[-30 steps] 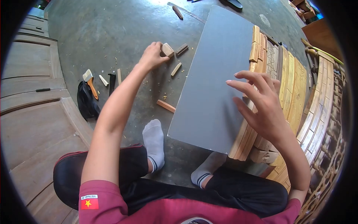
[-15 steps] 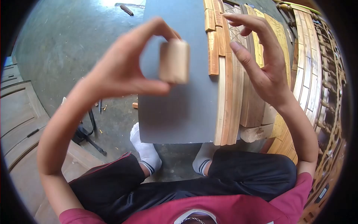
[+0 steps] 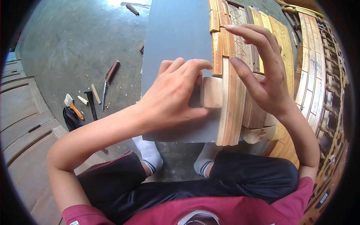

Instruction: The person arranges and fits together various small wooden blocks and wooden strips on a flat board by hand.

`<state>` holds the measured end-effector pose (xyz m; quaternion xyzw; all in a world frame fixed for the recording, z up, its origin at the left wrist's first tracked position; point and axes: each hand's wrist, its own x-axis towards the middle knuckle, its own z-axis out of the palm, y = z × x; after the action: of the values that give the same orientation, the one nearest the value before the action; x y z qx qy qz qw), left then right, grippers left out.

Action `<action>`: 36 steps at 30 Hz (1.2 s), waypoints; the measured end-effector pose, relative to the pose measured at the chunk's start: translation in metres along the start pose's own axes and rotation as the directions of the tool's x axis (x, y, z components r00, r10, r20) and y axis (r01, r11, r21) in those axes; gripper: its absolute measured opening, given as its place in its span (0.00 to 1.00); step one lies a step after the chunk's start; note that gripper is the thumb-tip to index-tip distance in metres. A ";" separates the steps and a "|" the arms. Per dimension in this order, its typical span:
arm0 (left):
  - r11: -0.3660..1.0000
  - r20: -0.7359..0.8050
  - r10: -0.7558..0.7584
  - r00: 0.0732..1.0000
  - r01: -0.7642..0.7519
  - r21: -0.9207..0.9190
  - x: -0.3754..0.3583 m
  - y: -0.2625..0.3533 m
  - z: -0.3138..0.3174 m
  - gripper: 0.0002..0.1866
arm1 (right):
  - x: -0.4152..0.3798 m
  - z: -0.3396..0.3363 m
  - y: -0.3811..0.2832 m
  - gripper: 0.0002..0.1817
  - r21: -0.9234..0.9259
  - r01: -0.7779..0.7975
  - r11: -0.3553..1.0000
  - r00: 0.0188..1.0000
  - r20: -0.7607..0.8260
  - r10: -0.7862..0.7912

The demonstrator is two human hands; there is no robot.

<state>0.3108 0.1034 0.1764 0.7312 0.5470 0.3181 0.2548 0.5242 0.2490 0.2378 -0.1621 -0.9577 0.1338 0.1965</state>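
Note:
A small pale wooden block [image 3: 212, 92] with rounded corners is at the right side of the grey board [image 3: 172, 37], against the long wooden strips [image 3: 233, 105]. My left hand [image 3: 172, 93] reaches across the board and closes around the block, fingers at its far end and thumb at its near end. Short orange-brown wood pieces [image 3: 216, 52] lie in a staggered row just beyond it. Over the strips, my right hand [image 3: 264, 71] is curved with thumb and fingers apart, holding nothing; its fingertips are close to the short pieces.
Thicker timber [image 3: 253, 112] and a yellowish carved panel [image 3: 281, 48] lie to the right, beside slatted woodwork with turned spindles [image 3: 330, 88]. On the floor at left are a knife [image 3: 108, 80], a paintbrush [image 3: 74, 107] and wood scraps. Panelled doors [image 3: 22, 112] lie at far left.
My left hand has brought the block down and right from above the board to the strips' edge. My right hand has stayed nearly in place, still open.

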 end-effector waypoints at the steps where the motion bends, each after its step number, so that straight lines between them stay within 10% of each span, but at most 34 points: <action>1: 1.000 -0.031 0.003 1.000 -0.004 -0.014 0.000 -0.001 0.005 0.44 | 0.001 0.000 -0.001 0.28 0.004 -0.006 1.000 1.000 0.009 0.005; 11: 0.993 -0.172 0.062 0.983 -0.079 -0.090 0.005 -0.022 -0.020 0.50 | 0.023 0.014 -0.021 0.31 0.077 -0.036 0.996 0.999 -0.001 0.037; 14: 0.996 -0.489 0.002 0.872 -0.046 -0.078 0.012 -0.083 -0.061 0.21 | 0.024 0.019 -0.024 0.31 0.079 -0.018 0.997 1.000 0.002 0.017; 17: 0.993 -0.722 -0.103 0.684 0.116 -0.031 0.020 -0.151 -0.085 0.13 | 0.027 0.023 -0.025 0.31 0.079 0.009 0.997 1.000 0.024 -0.011; 20: 0.869 -0.433 -0.286 0.855 0.421 0.258 -0.005 -0.241 -0.055 0.23 | 0.029 0.023 -0.031 0.32 0.067 -0.010 0.998 0.997 0.071 0.005; 25: 0.704 -0.262 -0.534 0.804 0.594 0.390 -0.022 -0.276 0.014 0.28 | 0.027 0.026 -0.031 0.31 0.037 0.001 0.999 0.995 0.095 -0.004; 30: 0.808 -0.213 -0.421 0.881 0.472 0.353 -0.023 -0.285 0.001 0.14 | 0.021 0.025 -0.012 0.30 -0.007 -0.001 1.000 0.998 0.069 0.001; 36: 0.832 -0.281 0.123 0.952 0.055 0.552 -0.003 -0.215 -0.124 0.12 | 0.017 0.013 0.009 0.26 -0.023 0.032 0.999 0.999 0.023 -0.032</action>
<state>0.0806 0.1623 0.1034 0.7253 0.6348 0.2595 -0.0608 0.5067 0.2610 0.2291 -0.1476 -0.9638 0.1212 0.1860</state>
